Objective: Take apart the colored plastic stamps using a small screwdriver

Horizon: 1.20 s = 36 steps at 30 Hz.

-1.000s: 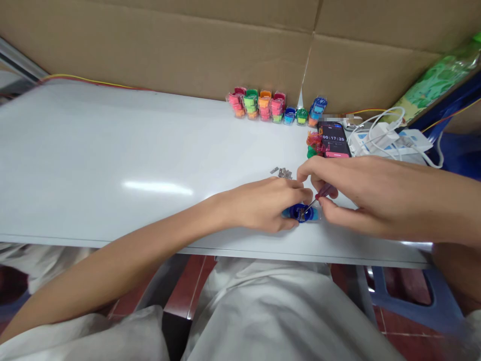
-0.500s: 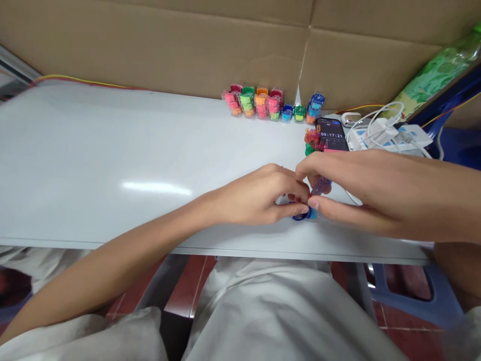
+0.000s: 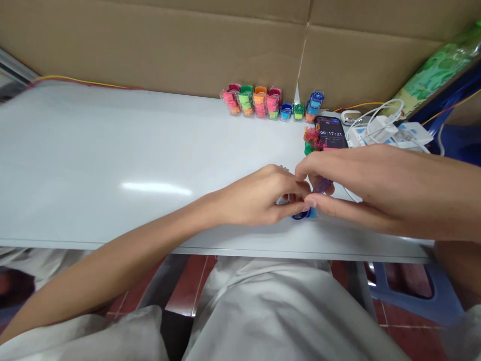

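Over the table's front part, my left hand (image 3: 272,195) is closed, thumb and fingers pinched together; what lies between its fingertips is hidden. My right hand (image 3: 356,188) meets it from the right, thumb tip against the left fingertips. Curled inside the right hand is a small see-through purple plastic piece (image 3: 322,185). Below the joined fingertips a dark blue round-edged piece (image 3: 300,215) shows in part, with lighter blue beside it. A small clear piece (image 3: 284,169) peeks out behind my left knuckles.
Along the cardboard wall (image 3: 169,50) stand several small stacks of bright wrapped plastic pieces (image 3: 260,103). Loose orange, red and green pieces (image 3: 311,135) lie beside a phone (image 3: 330,133) showing a timer. White cables (image 3: 376,120), a power strip (image 3: 417,134) and a green bottle (image 3: 436,75) are at right.
Both hands stay almost in place. The purple piece has tilted slightly in my right fingers, and a bit more of the clear piece behind my left hand shows.
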Each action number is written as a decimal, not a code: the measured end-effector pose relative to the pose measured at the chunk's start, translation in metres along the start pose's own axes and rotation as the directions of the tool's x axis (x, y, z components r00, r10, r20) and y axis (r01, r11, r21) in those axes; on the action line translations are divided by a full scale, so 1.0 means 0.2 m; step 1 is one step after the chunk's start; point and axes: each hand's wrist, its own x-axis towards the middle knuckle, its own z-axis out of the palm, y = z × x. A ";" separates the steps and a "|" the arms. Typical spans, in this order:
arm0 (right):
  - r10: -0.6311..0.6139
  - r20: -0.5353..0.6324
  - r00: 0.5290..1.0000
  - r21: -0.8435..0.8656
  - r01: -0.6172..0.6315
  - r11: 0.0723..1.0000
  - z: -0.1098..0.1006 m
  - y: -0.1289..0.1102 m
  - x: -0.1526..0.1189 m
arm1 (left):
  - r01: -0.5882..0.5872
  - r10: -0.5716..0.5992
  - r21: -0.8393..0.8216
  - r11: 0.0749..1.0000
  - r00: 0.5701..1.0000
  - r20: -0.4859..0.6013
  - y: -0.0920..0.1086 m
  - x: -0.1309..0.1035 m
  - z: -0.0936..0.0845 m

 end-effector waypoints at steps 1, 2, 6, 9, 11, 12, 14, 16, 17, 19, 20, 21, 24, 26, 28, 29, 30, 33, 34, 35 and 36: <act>-0.001 -0.009 1.000 -0.005 0.001 1.000 0.00 0.00 0.00 | 0.001 -0.001 -0.001 1.000 1.000 0.001 0.00 0.00 0.00; -0.005 -0.017 1.000 -0.008 0.005 1.000 0.00 0.01 0.00 | 0.003 -0.003 -0.001 1.000 1.000 0.003 0.00 0.00 0.00; -0.026 -0.021 0.999 -0.003 0.026 1.000 0.00 0.02 0.01 | 0.010 -0.010 -0.002 1.000 1.000 0.007 0.00 0.00 0.01; -0.031 -0.029 0.999 -0.002 0.031 1.000 0.00 0.02 0.02 | 0.013 -0.013 0.001 1.000 1.000 0.003 0.00 0.00 0.01; -0.028 -0.030 0.999 -0.010 0.028 1.000 0.00 0.02 0.02 | 0.015 -0.015 0.002 1.000 1.000 0.003 0.00 0.00 0.01; -0.024 -0.028 0.999 -0.015 0.024 1.000 0.00 0.02 0.02 | 0.017 -0.017 0.000 1.000 1.000 0.005 0.00 0.00 0.01; -0.021 -0.018 1.000 -0.021 0.021 1.000 -0.01 0.01 0.02 | 0.018 -0.018 -0.007 1.000 1.000 0.009 0.00 0.00 0.01; -0.024 -0.019 1.000 -0.024 0.024 0.999 -0.01 0.01 0.02 | 0.017 -0.017 -0.012 1.000 1.000 0.007 -0.01 0.00 0.01; -0.026 -0.020 0.999 -0.025 0.026 0.999 -0.01 0.01 0.02 | 0.016 -0.016 -0.013 1.000 1.000 0.005 -0.01 0.00 0.01; -0.028 -0.025 0.999 -0.031 0.027 0.999 0.00 0.02 0.02 | 0.019 -0.018 -0.014 1.000 1.000 0.005 -0.01 0.00 0.01; -0.027 -0.026 0.999 -0.032 0.026 0.999 0.00 0.02 0.02 | 0.021 -0.021 -0.013 1.000 1.000 0.008 -0.01 0.00 0.01; -0.027 -0.026 0.999 -0.030 0.026 0.999 0.00 0.02 0.02 | 0.024 -0.023 -0.012 1.000 1.000 0.011 -0.01 -0.01 0.01; -0.015 -0.022 1.000 -0.028 0.014 1.000 0.00 0.02 0.02 | 0.027 -0.027 -0.001 1.000 0.999 0.017 -0.01 0.00 0.01; 0.002 -0.030 1.000 -0.038 -0.003 0.999 0.00 0.02 0.02 | 0.033 -0.033 0.016 0.999 0.999 0.014 -0.01 0.00 0.01; 0.015 -0.039 0.999 -0.054 -0.017 0.998 0.01 0.02 0.02 | 0.035 -0.035 0.034 0.999 0.999 -0.001 -0.01 0.00 0.02; 0.014 -0.040 0.999 -0.057 -0.016 0.998 0.01 0.02 0.02 | 0.031 -0.030 0.040 0.999 0.999 -0.012 -0.01 0.00 0.02; 0.008 -0.037 0.999 -0.056 -0.010 0.998 0.01 0.02 0.02 | 0.025 -0.024 0.044 0.999 0.999 -0.023 -0.01 0.00 0.02; -0.010 -0.020 1.000 -0.028 0.009 1.000 0.01 0.02 0.02 | 0.011 -0.008 0.053 0.999 0.999 -0.047 -0.02 0.00 0.04; -0.017 -0.016 1.000 -0.019 0.017 1.000 0.00 0.02 0.02 | 0.005 -0.002 0.055 0.998 0.999 -0.053 -0.03 0.00 0.04; -0.027 -0.013 1.000 -0.016 0.027 1.000 0.00 0.02 0.02 | 0.000 0.003 0.053 0.999 0.998 -0.059 -0.03 0.00 0.04; -0.034 -0.014 0.999 -0.018 0.034 0.999 0.00 0.02 0.02 | -0.004 0.008 0.050 0.999 0.998 -0.065 -0.03 0.00 0.04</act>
